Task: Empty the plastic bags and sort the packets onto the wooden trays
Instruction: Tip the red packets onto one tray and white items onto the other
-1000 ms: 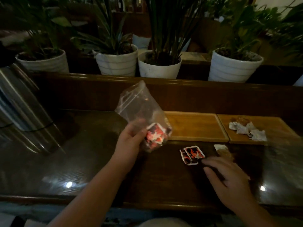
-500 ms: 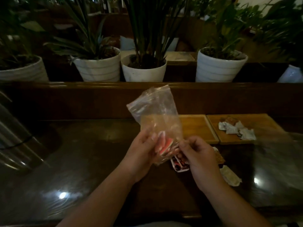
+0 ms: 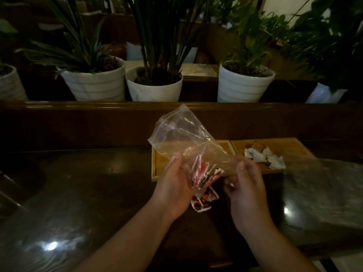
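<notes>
The plastic bag is up off the table, held between both hands just in front of the wooden trays, its clear body rising up and away to the left. The left hand grips the bag's lower left side, fingers curled around the plastic; the right hand pinches the lower right edge, thumb on top and fingers tucked beneath. Bunched at the bottom of the bag, between the two hands, sit the red packets, red, white and black, pressed against the film. Directly below the hands, a loose red packet lies flat on the dark glossy table. Just behind the bag, the left tray shows a bare wooden corner, most of it hidden by the plastic. Touching it on the right, the right tray carries a small heap of white packets, with something brownish at the back of the heap. Further right, a large sheet of clear plastic is crumpled over the tabletop. Beyond the table's raised wooden ledge stands a row of white plant pots with tall green leaves.
</notes>
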